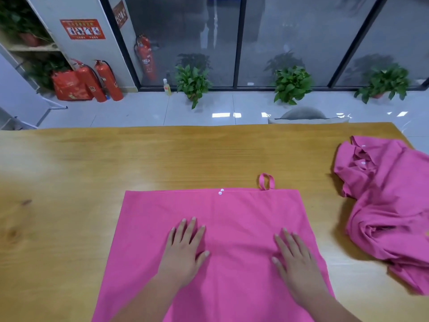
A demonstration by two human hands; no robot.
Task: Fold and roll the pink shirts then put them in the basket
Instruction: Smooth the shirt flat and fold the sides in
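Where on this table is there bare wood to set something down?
The widest bare stretch of the table lies left of the flat pink shirt. Another band runs beyond its far edge. Only a narrow gap separates it from the crumpled pink pile on the right. The near middle is crowded: the left hand and right hand lie flat on the shirt.

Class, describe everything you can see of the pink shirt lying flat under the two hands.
The flat pink shirt is smooth, bright pink cloth spread on the wooden table, far edge straight, near end out of view. Two white buttons sit mid far edge; a small pink loop sticks out beyond it, further right. The left hand and right hand rest flat on it, fingers straight.
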